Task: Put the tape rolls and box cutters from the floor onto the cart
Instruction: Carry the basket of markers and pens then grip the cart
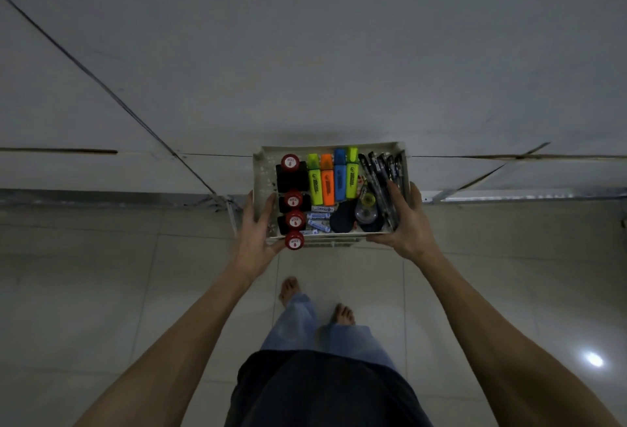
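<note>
I hold a white plastic basket (pixel 263 175) in front of me with both hands, above the tiled floor. My left hand (pixel 258 230) grips its left side and my right hand (pixel 405 219) grips its right side. Inside lie several highlighters (pixel 334 179), several black pens (pixel 383 172), several black stamps with red tops (pixel 293 201), small staple boxes (pixel 319 218), a clear tape dispenser (pixel 366 211) and a dark pouch (pixel 342 219). No cart, tape rolls or box cutters on the floor are in view.
A pale wall (pixel 322 36) stands straight ahead, with a metal track (pixel 101 196) at its foot. My bare feet (pixel 288 289) stand on the grey floor tiles (pixel 101 291) below the basket. A light reflection (pixel 593 358) shines on the floor at lower right.
</note>
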`<state>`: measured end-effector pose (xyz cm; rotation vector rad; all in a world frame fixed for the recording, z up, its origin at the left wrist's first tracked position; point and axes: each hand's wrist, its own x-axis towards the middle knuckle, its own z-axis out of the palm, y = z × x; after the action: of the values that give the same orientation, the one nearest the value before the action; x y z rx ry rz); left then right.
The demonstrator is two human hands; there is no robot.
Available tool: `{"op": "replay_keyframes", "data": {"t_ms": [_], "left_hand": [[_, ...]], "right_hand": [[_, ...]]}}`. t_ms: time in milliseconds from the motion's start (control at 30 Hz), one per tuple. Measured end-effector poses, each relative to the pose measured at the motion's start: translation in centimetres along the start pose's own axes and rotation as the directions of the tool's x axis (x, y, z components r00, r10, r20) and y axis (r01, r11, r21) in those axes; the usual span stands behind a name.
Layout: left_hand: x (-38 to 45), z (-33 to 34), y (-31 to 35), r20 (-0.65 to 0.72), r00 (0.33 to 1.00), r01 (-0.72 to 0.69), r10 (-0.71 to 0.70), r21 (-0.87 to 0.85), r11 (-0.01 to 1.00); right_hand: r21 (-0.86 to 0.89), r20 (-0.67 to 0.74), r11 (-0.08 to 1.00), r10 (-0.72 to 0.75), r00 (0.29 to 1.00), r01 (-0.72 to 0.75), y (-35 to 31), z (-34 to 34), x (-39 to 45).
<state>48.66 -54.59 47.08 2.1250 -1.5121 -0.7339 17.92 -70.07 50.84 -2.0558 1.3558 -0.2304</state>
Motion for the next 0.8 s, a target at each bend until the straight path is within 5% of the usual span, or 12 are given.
{"op": "replay_keyframes", "data": {"t_ms": [500,800], "left_hand": [[2.5,-1.4,0.7,0.052,0.997,-0.058,0.054,0.077,0.995],[0.2,-0.5,0.9,-0.046,0.998,-0.051,0.048,-0.053,0.997]], "right_hand": [[0.005,-0.008,1.000,-0.027,1.000,0.027,1.2,0.1,1.0],[-0.014,-0.026,0.998,-0.064,0.998,0.063,2.1,0.8,-0.2]]}}
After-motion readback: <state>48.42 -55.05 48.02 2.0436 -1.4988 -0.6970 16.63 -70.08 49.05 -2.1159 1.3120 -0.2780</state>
